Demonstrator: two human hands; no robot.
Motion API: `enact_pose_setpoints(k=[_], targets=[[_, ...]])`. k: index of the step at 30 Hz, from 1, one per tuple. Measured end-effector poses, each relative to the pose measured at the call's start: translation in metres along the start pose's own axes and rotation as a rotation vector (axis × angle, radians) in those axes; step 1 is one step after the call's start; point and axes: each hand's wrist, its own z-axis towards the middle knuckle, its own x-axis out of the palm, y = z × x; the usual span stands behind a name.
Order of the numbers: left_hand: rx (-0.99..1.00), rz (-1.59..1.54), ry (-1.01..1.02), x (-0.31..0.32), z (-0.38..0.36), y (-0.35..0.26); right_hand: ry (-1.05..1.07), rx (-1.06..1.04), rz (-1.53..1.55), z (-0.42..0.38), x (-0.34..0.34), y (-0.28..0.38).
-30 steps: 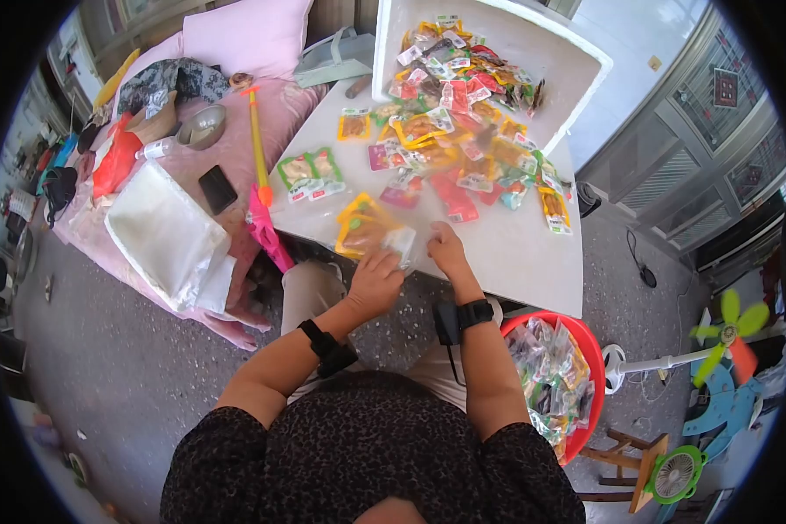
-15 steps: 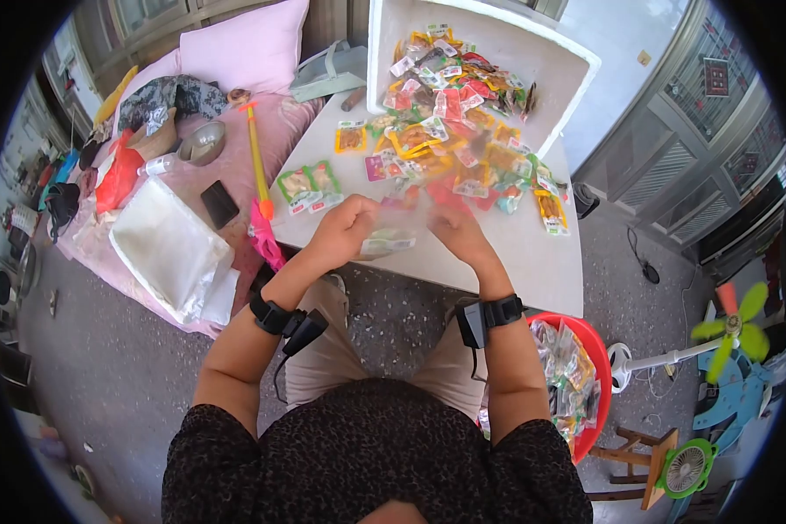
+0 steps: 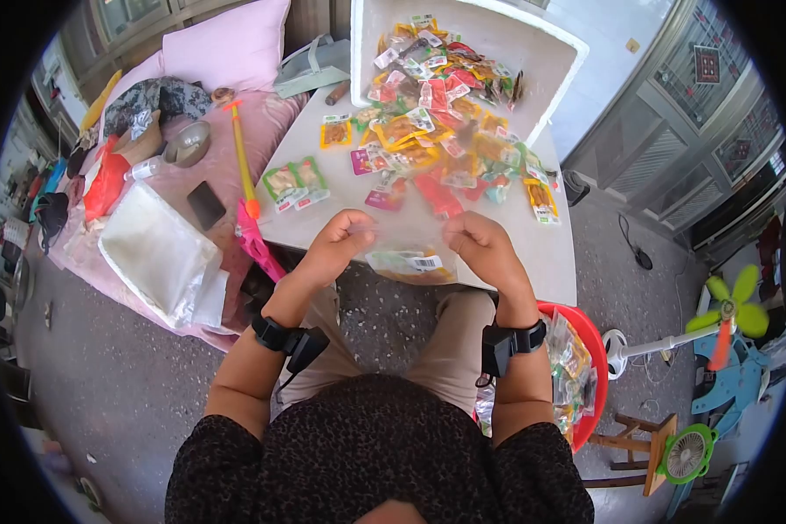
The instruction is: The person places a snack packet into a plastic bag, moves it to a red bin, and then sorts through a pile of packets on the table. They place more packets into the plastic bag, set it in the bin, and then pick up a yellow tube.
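Note:
Between my hands a clear plastic bag (image 3: 410, 264) hangs at the table's front edge, with a printed packet and a barcode label in its lower part. My left hand (image 3: 342, 240) pinches the bag's upper left side, and my right hand (image 3: 480, 244) pinches its upper right side. Beyond them, colourful snack packets (image 3: 410, 129) lie heaped on the white table (image 3: 301, 230), spilling from a white foam box (image 3: 566, 74) on its side. Two green packets (image 3: 296, 182) lie left of the heap, and a yellow one (image 3: 541, 200) is at its right.
A red tub (image 3: 599, 367) of bagged packets stands at the lower right, by a wooden stool (image 3: 661, 454) with a green fan (image 3: 686, 454). On the left, a pink-covered bed (image 3: 258, 131) holds a white foam lid (image 3: 153, 244), a metal bowl (image 3: 188, 144) and a black phone (image 3: 206, 205).
Both hands have moved apart, stretching the bag's top between them. The bag now hangs more centrally, its label clearer. The whole view has shifted slightly.

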Motion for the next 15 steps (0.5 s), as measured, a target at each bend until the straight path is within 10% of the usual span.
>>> enact_pose_setpoints(k=[15], targets=[[0.159,0.455,0.173,0.03,-0.028,-0.02,0.044,0.164,0.049,-0.069,0.001,-0.023]])
